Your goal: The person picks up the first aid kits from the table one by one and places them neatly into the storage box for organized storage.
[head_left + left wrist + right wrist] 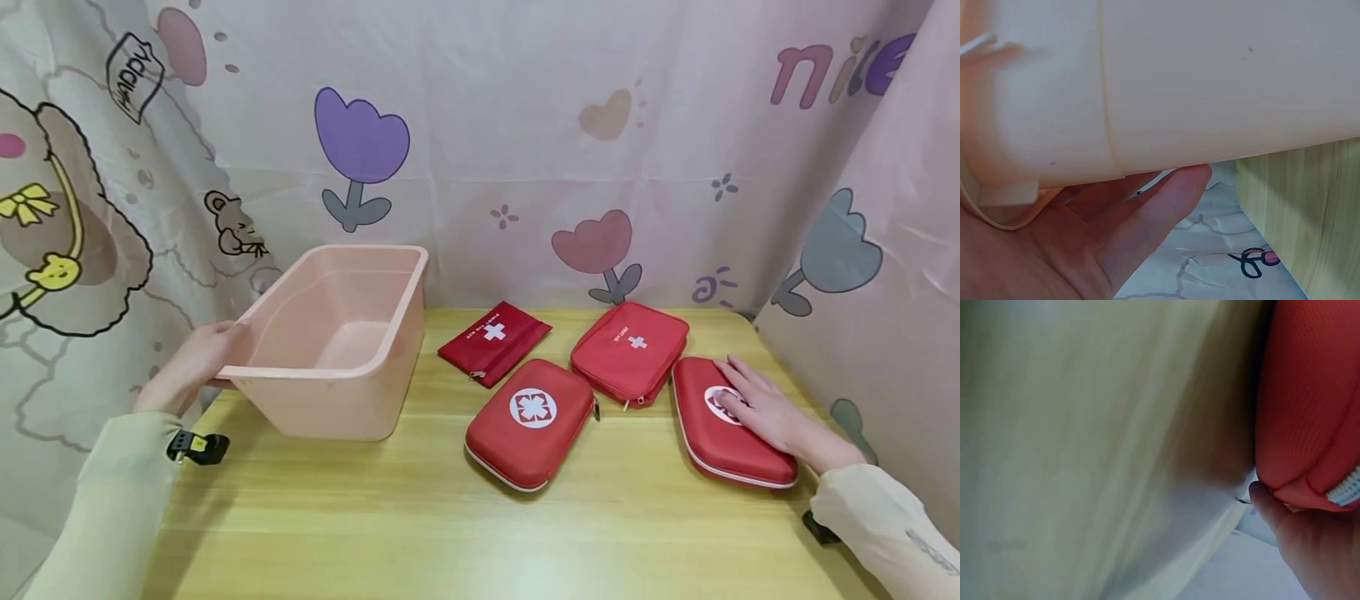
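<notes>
At the left, my left hand (197,357) grips the rim of a pale pink plastic bin (330,402). In the left wrist view, a finger (1175,194) lies along the bin's wall (1222,81). My right hand (772,417) rests palm down over a red hard-shell first aid case (697,408) at the table's right, fingers stretched across its top and partly covering the white round emblem. The right wrist view shows a digit (1272,506) at the corner of the red case (1310,400), beside its white zipper.
A second hard-shell red case (525,450) lies mid-table. Behind it are a flat red first aid pouch (517,337) and a soft red first aid bag (630,342). The wooden table (420,533) meets printed curtains (480,125) at the back and sides.
</notes>
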Action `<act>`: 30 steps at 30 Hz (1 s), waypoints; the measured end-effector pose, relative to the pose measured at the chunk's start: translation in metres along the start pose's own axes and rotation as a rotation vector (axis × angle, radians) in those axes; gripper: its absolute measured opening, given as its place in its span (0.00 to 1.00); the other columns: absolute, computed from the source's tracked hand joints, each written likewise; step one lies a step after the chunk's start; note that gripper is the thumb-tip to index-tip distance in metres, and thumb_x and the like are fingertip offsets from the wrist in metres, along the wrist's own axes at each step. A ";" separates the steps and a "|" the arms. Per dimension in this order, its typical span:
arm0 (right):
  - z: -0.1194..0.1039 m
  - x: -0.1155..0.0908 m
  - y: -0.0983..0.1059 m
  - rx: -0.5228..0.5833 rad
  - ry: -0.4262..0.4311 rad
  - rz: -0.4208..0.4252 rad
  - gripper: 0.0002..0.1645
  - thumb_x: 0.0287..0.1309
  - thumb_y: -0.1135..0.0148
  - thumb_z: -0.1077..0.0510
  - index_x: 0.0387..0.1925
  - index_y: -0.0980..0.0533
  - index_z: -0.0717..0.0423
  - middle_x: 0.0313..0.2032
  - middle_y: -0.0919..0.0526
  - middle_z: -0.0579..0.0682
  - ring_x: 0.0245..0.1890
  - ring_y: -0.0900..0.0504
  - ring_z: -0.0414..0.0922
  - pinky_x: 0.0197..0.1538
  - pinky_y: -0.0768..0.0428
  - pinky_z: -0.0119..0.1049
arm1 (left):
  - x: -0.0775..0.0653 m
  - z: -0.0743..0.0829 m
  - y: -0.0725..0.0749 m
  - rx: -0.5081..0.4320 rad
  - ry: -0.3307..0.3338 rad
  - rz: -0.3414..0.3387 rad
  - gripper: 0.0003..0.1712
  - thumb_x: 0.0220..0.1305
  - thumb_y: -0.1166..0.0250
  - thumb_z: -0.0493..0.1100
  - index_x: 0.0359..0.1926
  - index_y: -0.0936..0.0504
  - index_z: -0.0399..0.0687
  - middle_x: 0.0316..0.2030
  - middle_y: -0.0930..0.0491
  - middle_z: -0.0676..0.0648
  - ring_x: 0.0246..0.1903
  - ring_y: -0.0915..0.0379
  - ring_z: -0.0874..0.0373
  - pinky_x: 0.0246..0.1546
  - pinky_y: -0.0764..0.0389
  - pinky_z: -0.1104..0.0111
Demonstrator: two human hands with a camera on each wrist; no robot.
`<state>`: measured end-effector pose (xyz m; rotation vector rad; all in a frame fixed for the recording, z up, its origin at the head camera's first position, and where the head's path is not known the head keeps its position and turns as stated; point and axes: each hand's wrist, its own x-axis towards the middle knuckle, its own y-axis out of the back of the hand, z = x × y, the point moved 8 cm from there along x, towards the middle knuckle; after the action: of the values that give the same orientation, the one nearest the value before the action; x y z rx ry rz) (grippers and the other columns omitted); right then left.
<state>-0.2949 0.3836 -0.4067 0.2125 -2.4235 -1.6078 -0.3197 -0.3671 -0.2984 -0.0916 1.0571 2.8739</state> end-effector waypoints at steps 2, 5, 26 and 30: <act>0.002 -0.003 -0.002 -0.002 0.004 -0.004 0.42 0.72 0.53 0.42 0.75 0.50 0.61 0.72 0.54 0.70 0.67 0.53 0.74 0.57 0.46 0.75 | 0.000 -0.002 -0.002 -0.006 0.001 -0.005 0.44 0.77 0.68 0.60 0.71 0.55 0.21 0.52 0.31 0.23 0.31 0.21 0.60 0.32 0.17 0.61; 0.004 -0.007 -0.005 -0.006 0.012 -0.011 0.42 0.72 0.52 0.42 0.76 0.51 0.58 0.72 0.54 0.69 0.67 0.53 0.73 0.56 0.46 0.75 | -0.001 -0.005 -0.005 -0.016 0.009 -0.005 0.44 0.77 0.67 0.60 0.70 0.54 0.20 0.51 0.29 0.23 0.31 0.21 0.59 0.32 0.17 0.61; -0.004 -0.017 0.010 -0.041 -0.148 0.037 0.53 0.71 0.55 0.37 0.73 0.60 0.73 0.68 0.57 0.79 0.62 0.47 0.79 0.54 0.41 0.76 | -0.003 -0.001 -0.003 -0.022 0.016 0.035 0.42 0.77 0.66 0.59 0.70 0.49 0.23 0.52 0.31 0.23 0.33 0.22 0.58 0.33 0.17 0.60; -0.010 -0.020 0.016 -0.015 -0.242 -0.010 0.57 0.69 0.55 0.34 0.67 0.59 0.83 0.56 0.43 0.81 0.50 0.34 0.72 0.49 0.28 0.66 | -0.004 0.000 -0.001 -0.030 0.003 0.039 0.43 0.77 0.66 0.60 0.69 0.49 0.22 0.52 0.30 0.23 0.32 0.22 0.57 0.32 0.17 0.60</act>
<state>-0.2735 0.3861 -0.3903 0.0282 -2.5881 -1.7460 -0.3152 -0.3662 -0.2986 -0.0782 1.0284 2.9259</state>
